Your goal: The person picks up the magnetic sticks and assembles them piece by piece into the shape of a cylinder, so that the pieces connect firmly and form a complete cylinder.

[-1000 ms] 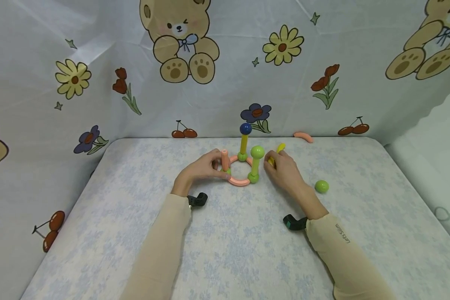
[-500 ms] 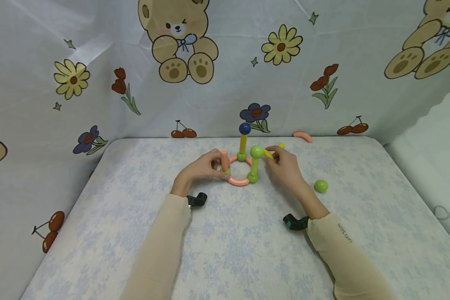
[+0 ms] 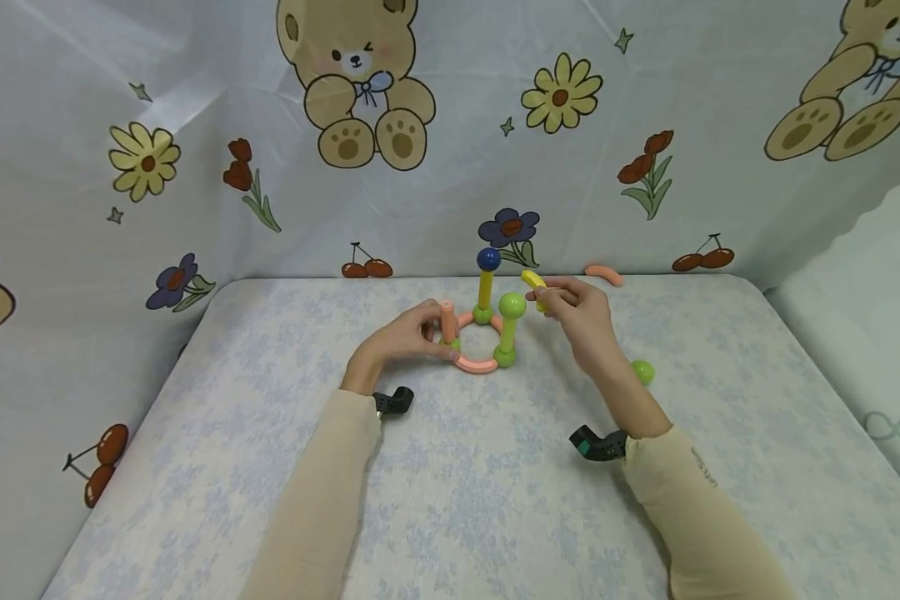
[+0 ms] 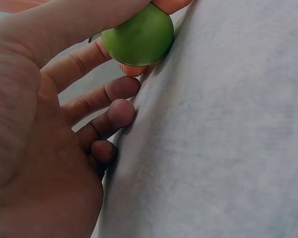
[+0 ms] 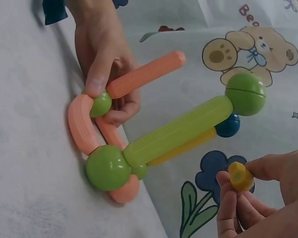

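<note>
My left hand (image 3: 401,337) grips a green ball (image 4: 141,37) at the left of a ring of salmon curved sticks (image 3: 477,365), thumb on the near side. A salmon straight stick (image 3: 447,321) rises from that ball. Two other uprights stand on the ring: a yellow stick (image 3: 485,292) topped by a blue ball (image 3: 488,259), and a light green stick (image 3: 507,336) under a green ball (image 5: 246,94). Raised right of the ring, my right hand (image 3: 588,321) pinches a yellow curved stick (image 3: 534,280); its end faces the right wrist view.
Beyond my right forearm lies a loose green ball (image 3: 645,372), partly covered by the arm. A salmon curved stick (image 3: 604,274) lies at the table's back edge. Behind the table hangs a printed cloth (image 3: 270,83) with bears and flowers.
My right hand has lifted and turned the yellow curved stick, now tilted upward near the blue-topped upright. The left hand keeps its place on the ring.
</note>
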`<state>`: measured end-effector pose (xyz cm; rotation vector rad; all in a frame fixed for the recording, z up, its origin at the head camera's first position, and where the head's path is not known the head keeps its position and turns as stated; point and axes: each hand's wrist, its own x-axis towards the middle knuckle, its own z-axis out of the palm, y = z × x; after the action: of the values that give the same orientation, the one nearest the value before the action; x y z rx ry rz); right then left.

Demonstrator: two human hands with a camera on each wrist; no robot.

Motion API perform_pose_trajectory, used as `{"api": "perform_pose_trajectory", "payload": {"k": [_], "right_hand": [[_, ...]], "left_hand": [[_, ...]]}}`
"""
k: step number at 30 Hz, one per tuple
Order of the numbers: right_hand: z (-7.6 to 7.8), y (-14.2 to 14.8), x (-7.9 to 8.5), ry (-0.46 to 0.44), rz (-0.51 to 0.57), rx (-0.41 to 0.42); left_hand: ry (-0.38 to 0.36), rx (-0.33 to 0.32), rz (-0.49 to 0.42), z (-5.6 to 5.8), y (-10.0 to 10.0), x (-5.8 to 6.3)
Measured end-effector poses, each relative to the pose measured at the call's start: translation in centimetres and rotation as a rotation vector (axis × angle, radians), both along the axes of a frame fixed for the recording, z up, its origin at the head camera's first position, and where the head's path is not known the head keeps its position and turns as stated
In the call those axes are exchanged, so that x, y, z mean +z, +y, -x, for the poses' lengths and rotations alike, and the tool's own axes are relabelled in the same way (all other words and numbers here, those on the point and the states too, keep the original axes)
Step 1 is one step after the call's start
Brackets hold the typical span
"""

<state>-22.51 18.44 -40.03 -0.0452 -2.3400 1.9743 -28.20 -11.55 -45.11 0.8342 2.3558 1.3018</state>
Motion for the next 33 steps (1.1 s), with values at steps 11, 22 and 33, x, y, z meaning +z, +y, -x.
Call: {"api": "perform_pose_trajectory", "payload": {"k": [11,22,33], "right_hand": [[0.4,-1.9,1.7,-0.07,0.212,0.037],[0.4,-2.3,3.0,-0.025,0.19,0.082],[0.2,-2.6,2.6,-0.022,0.185,0.114]], "left_hand": [[-0.003,-0.007,-0.01,-0.4,-0.2,-0.6],[-0.01,0.017,0.021,0.0,0.0,-0.2],[-0.008,0.022,0.025,0.0,0.1,-0.3]]}}
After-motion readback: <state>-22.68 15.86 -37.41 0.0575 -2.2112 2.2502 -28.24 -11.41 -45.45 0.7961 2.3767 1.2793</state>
